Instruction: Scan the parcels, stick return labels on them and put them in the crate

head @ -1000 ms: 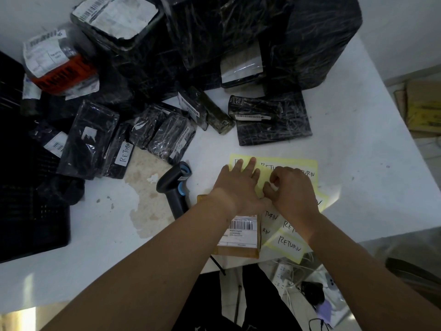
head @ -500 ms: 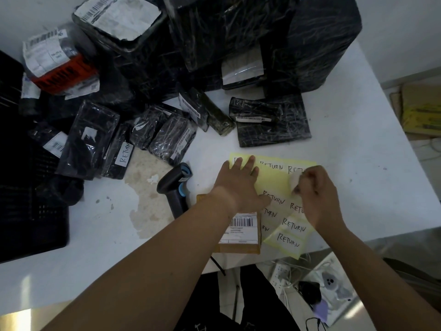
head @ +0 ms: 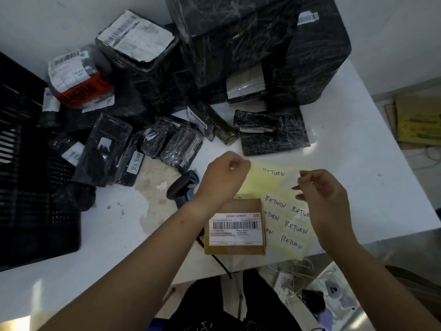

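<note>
Looks like parcel-returns packing station: across white table (head: 358, 163), heaped black-wrapped parcels (head: 238, 44) with barcode labels, handheld scanner (head: 182, 187), yellow sheet of RETURN stickers (head: 265, 181); black crate (head: 23, 187) at table's left edge.

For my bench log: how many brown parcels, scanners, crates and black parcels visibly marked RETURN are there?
Brown parcel: 1
Scanner: 1
Crate: 1
Black parcel marked RETURN: 1
Total: 4
</note>
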